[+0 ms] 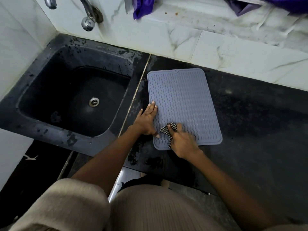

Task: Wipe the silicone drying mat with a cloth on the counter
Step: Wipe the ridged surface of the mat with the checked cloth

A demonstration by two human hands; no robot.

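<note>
A grey silicone drying mat (183,97) with wavy ridges lies flat on the black counter (258,117), just right of the sink. My left hand (147,118) presses flat on the mat's left edge, fingers straight. My right hand (182,142) grips a small black-and-white checked cloth (172,126) and holds it against the mat's near left part. Most of the cloth is bunched under my fingers.
A black sink (33,90) with a metal drain (93,102) sits to the left, its rim wet. A chrome tap (88,22) juts from the marble wall. Purple fabric (141,7) hangs on the ledge behind. Bare counter stretches to the mat's right.
</note>
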